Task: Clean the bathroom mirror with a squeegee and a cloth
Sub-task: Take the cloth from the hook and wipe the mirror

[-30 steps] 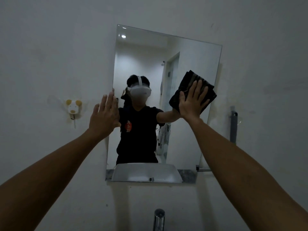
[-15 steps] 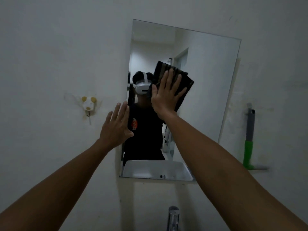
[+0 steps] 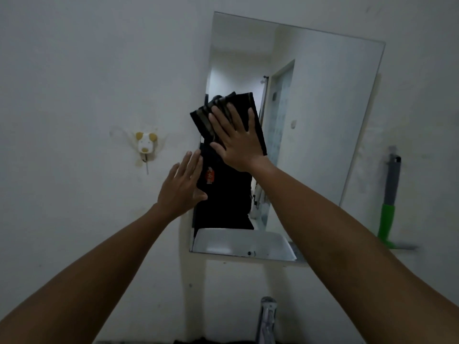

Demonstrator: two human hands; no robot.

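A rectangular frameless mirror (image 3: 323, 115) hangs on a white wall. My right hand (image 3: 236, 140) lies flat, fingers spread, and presses a folded dark cloth (image 3: 253, 112) against the glass near the mirror's left edge. My left hand (image 3: 181, 187) is flat and holds nothing, its fingers resting on the wall and the mirror's left edge just below the cloth. A squeegee (image 3: 390, 202) with a grey and green handle hangs on the wall right of the mirror, away from both hands.
A small dog-shaped hook (image 3: 146, 145) is stuck to the wall left of the mirror. A chrome tap (image 3: 267, 316) rises at the bottom edge below the mirror. The glass reflects a white basin, a doorway and my dark shirt.
My right hand has slid the cloth leftward across the glass, from the right side to the left edge. My left hand has kept to the mirror's left edge.
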